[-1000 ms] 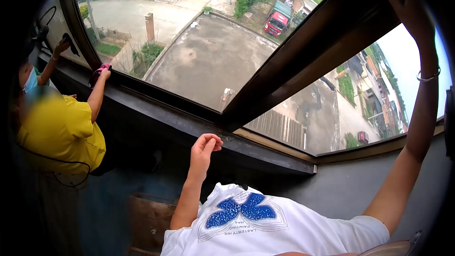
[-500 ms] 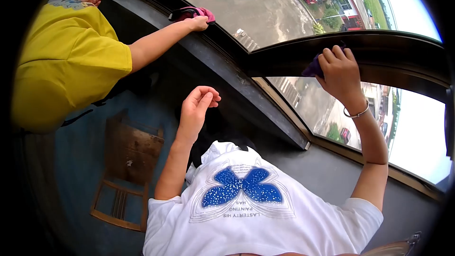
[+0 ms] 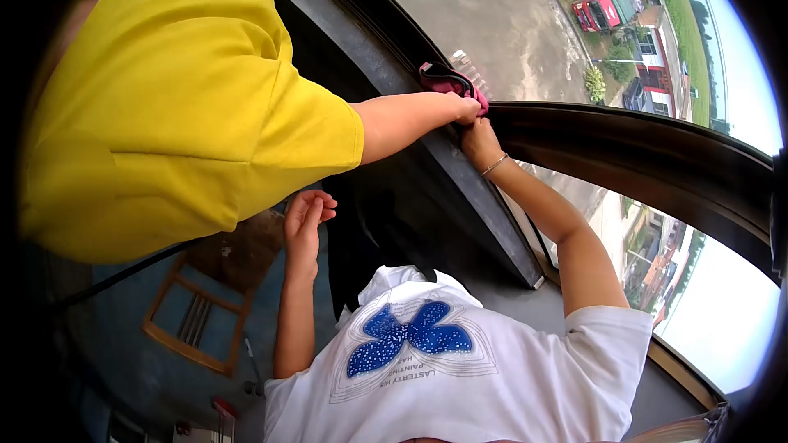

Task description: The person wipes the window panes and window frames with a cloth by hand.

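My right hand [image 3: 481, 146], with a bracelet at the wrist, presses with curled fingers at the lower corner of the dark window frame [image 3: 607, 133]. The purple cloth it gripped half a second ago is hidden behind the hand and the other person's. My left hand [image 3: 304, 220] hangs in the air over the floor, its fingers loosely bent and apart from the thumb, holding nothing. Right beside my right hand, another person's hand [image 3: 468, 107] holds a pink and black cloth [image 3: 447, 79] on the window track.
The person in a yellow shirt [image 3: 189, 107] leans in close on my left. A grey sill [image 3: 377, 66] runs along the window. A wooden chair [image 3: 197, 312] stands below on the left. Outside the glass are a yard and a red truck [image 3: 597, 13].
My right hand has moved down and left along the frame to its lower corner. The other person's arm and pink cloth have come right, toward it. The purple cloth has gone out of sight.
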{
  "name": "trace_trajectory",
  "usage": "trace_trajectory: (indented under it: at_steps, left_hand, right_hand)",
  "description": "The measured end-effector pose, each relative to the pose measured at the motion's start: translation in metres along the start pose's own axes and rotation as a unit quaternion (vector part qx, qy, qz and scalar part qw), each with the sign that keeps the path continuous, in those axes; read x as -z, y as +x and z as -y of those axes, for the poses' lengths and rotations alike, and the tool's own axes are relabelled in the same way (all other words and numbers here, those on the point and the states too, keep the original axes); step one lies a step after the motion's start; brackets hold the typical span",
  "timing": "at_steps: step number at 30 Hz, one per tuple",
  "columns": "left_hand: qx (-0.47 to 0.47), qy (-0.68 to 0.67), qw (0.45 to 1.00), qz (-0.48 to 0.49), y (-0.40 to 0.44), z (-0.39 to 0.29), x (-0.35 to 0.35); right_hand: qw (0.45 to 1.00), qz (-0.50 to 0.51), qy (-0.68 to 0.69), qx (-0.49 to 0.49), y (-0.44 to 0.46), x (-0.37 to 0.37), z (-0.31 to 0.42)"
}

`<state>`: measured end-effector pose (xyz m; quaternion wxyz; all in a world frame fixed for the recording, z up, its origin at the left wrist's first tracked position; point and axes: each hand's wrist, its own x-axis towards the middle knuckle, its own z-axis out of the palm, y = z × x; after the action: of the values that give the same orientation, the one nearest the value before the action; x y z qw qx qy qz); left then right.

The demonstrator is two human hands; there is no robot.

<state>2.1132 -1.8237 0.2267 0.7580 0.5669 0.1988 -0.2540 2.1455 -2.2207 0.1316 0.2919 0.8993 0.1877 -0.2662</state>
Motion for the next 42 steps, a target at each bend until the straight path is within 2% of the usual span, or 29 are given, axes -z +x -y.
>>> trace_trajectory:
  at_steps: [1,2,5,6,10,11,13,14,16,17,18,19,21,23,24,25,26,27,29,30,32,37,39,40,41,42]
  left_hand:
    - [-0.008,-0.005,1.0,-0.014,-0.003,0.003,0.0]
    - [-0.009,-0.005,1.0,-0.022,-0.005,0.008,-0.001]
    - [0.005,-0.009,1.0,-0.02,-0.009,0.014,-0.015]
    - [0.005,-0.016,1.0,-0.006,-0.01,0.015,-0.019]
    - [-0.02,-0.002,0.999,0.032,-0.02,0.017,-0.033]
    - [-0.027,0.005,0.999,0.033,-0.026,0.016,-0.039]
    - [-0.024,0.009,0.999,0.037,-0.037,0.015,-0.048]
    - [-0.025,0.015,0.999,0.045,-0.048,0.016,-0.059]
    - [-0.032,0.018,0.998,0.044,-0.064,0.021,-0.074]
    - [-0.031,0.016,0.999,0.039,-0.07,0.025,-0.081]
    - [-0.03,0.006,0.999,0.042,-0.074,0.032,-0.087]
    - [-0.027,0.003,0.998,0.05,-0.075,0.04,-0.092]
    - [-0.022,0.022,0.998,0.061,-0.079,0.046,-0.11]
    - [-0.014,0.046,0.994,0.094,-0.081,0.05,-0.129]
    - [-0.017,0.063,0.991,0.118,-0.08,0.052,-0.137]
    - [-0.017,0.081,0.987,0.141,-0.079,0.052,-0.144]
    - [-0.023,0.105,0.981,0.16,-0.081,0.049,-0.155]
    - [-0.02,0.122,0.979,0.164,-0.083,0.047,-0.163]
    - [-0.018,0.15,0.969,0.196,-0.087,0.045,-0.176]
    - [-0.01,0.171,0.964,0.203,-0.09,0.045,-0.18]
    - [0.004,0.197,0.96,0.2,-0.095,0.046,-0.183]
    - [0.045,0.23,0.96,0.156,-0.106,0.048,-0.177]
    - [0.048,0.236,0.957,0.163,-0.109,0.044,-0.176]
    - [0.045,0.241,0.956,0.162,-0.111,0.042,-0.176]
    - [0.04,0.247,0.955,0.16,-0.114,0.04,-0.175]
    - [0.036,0.25,0.954,0.159,-0.115,0.037,-0.174]
  right_hand:
    - [0.998,-0.058,-0.008,-0.015,0.0,-0.012,0.006]
    - [0.996,-0.061,0.061,0.005,0.005,-0.019,0.007]
    - [0.993,-0.098,0.059,0.0,0.026,-0.024,0.02]
    - [0.989,-0.143,0.032,-0.005,0.033,-0.026,0.027]
    - [0.988,-0.147,-0.015,0.034,0.034,-0.011,0.032]
    - [0.987,-0.155,-0.013,0.027,0.027,-0.002,0.026]
    - [0.979,-0.181,-0.017,0.091,0.013,0.013,0.016]
    - [0.979,-0.189,-0.017,0.081,-0.008,0.026,0.002]
    - [0.956,-0.215,0.128,0.153,-0.053,0.059,-0.017]
    - [0.956,-0.22,0.129,0.146,-0.079,0.072,-0.024]
    - [0.914,-0.143,0.359,0.123,-0.108,0.083,-0.027]
    - [0.814,-0.06,0.569,0.095,-0.134,0.085,-0.027]
    - [0.715,-0.056,0.697,0.032,-0.177,0.07,-0.021]
    - [0.655,-0.121,0.743,-0.066,-0.202,0.023,0.001]
    - [0.57,-0.093,0.81,-0.104,-0.212,0.004,0.01]
    - [0.475,-0.062,0.867,-0.139,-0.22,-0.012,0.021]
    - [0.305,-0.068,0.94,-0.133,-0.231,-0.025,0.034]
    - [0.179,-0.057,0.97,-0.152,-0.25,-0.013,0.037]
    - [0.084,-0.033,0.987,-0.13,-0.266,-0.033,0.052]
    - [0.066,-0.04,0.989,-0.13,-0.269,-0.039,0.058]
    - [-0.033,-0.022,0.993,-0.11,-0.269,-0.049,0.066]
    - [-0.117,-0.06,0.989,-0.07,-0.218,-0.048,0.07]
    - [-0.083,-0.118,0.98,-0.134,-0.201,-0.028,0.056]
    - [-0.065,-0.117,0.984,-0.118,-0.198,-0.019,0.046]
    - [-0.071,-0.123,0.984,-0.108,-0.19,-0.014,0.044]
    - [-0.01,-0.168,0.98,-0.105,-0.178,-0.007,0.041]
